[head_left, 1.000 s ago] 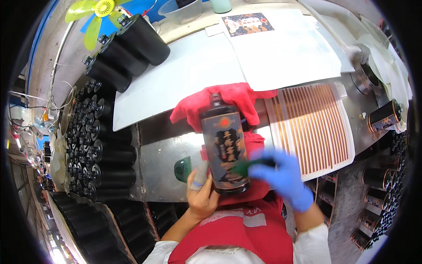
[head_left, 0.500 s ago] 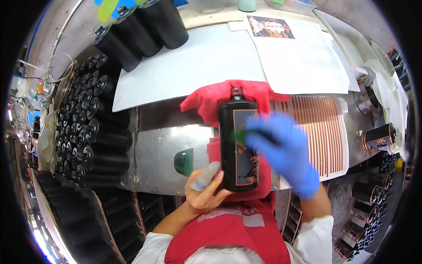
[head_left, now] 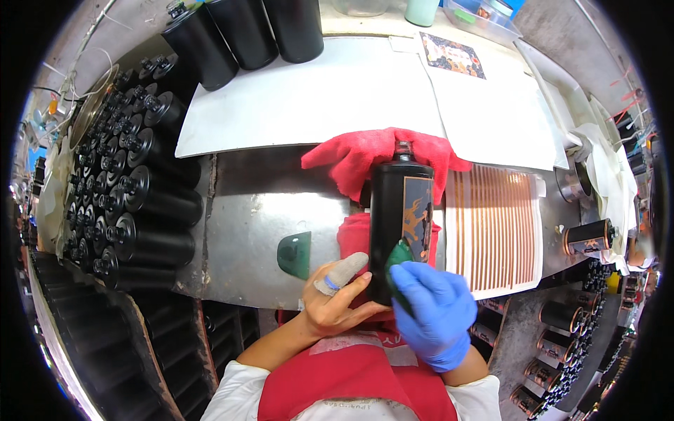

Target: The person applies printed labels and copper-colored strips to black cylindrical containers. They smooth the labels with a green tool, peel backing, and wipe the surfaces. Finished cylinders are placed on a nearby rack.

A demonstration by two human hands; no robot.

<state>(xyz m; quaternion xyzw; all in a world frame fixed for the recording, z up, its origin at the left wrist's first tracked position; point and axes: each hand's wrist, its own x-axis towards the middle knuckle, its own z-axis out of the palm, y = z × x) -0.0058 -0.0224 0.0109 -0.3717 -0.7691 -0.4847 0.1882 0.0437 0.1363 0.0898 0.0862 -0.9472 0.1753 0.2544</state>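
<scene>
Near the front edge of the metal table (head_left: 242, 256), my left hand (head_left: 333, 302) is half open against the black bottle (head_left: 383, 210); I can't tell if it grips. My right hand (head_left: 435, 309) is closed on a green scraper (head_left: 399, 256) against the bottle. Red cloth (head_left: 354, 158) lies under it. I have bare metal to the left, around a green piece (head_left: 293, 254). A striped sheet (head_left: 491, 231) fills the right. Black bottles (head_left: 158, 238) crowd far left; a white board (head_left: 302, 98) lies behind.

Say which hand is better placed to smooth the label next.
Probably the right hand: it holds a green scraper by the label, while the left hand touches the bottle low down.
</scene>
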